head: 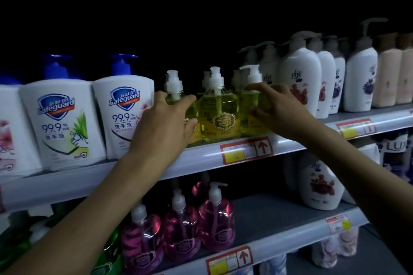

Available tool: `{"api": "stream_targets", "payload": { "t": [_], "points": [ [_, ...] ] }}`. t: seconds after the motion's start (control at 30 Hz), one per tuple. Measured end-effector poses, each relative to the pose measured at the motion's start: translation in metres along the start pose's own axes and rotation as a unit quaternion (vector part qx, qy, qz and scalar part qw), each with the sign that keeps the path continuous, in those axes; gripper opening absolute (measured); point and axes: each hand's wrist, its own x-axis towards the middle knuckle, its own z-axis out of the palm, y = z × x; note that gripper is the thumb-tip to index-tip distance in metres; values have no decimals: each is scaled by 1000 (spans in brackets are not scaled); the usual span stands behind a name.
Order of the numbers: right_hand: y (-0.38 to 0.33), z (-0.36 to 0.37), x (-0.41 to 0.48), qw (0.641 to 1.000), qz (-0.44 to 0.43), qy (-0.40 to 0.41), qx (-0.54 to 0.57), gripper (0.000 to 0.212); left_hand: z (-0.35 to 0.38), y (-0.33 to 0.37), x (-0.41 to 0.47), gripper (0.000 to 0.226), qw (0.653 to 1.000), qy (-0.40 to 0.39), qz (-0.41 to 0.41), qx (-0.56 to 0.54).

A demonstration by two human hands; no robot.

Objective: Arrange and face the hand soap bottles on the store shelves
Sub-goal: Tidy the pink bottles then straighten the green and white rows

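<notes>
Middle shelf (201,159), front edge: three yellow hand soap bottles stand side by side, upright, white pumps on top. More yellow bottles sit behind them in the dark; the count is not readable.

Left hand (165,123): fingers curled over the shoulder of the left yellow bottle (175,95), thumb on its front face, a closed wrap around the body. Bottle base is on the shelf, as far as can be seen.

Right hand (277,109): fingers bent across the top of the right yellow bottle (250,107), thumb lower on its front, gripping it. Its label is hidden.

Middle yellow bottle (220,116): untouched, between the two hands, gold label facing out.

Left of the group: two white Safeguard bottles (63,123) with blue pumps, labels forward, the nearer one just beside the left hand. Right of the group: a row of white pump bottles (299,78) running off to the far right.

Red and yellow price tag (245,150) on the shelf edge below the yellow bottles.

Lower shelf: pink pump bottles (215,219), upright.
</notes>
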Motion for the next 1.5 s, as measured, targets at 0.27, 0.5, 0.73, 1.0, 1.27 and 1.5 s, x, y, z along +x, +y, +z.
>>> {"api": "stream_targets", "payload": {
  "t": [0.27,0.5,0.73,1.0,1.27,1.5],
  "points": [
    [-5,-2,-6,999,3,-34,26,58,0,2,0,52,1000,-13,-8,9],
    [-19,11,-43,988,27,132,81,46,-8,15,-25,46,999,13,-6,-39],
    [-16,89,-126,931,91,279,219,21,32,8,-121,18,992,-59,46,-101],
    [13,176,-130,923,160,-188,295,50,112,-16,-131,45,974,-202,-99,-22],
    [22,175,-121,865,133,-266,405,43,124,-24,-133,33,966,-211,-113,-97],
    [-34,162,-150,983,100,56,145,25,85,-48,-156,27,971,-123,-84,-186]
  ]
}}
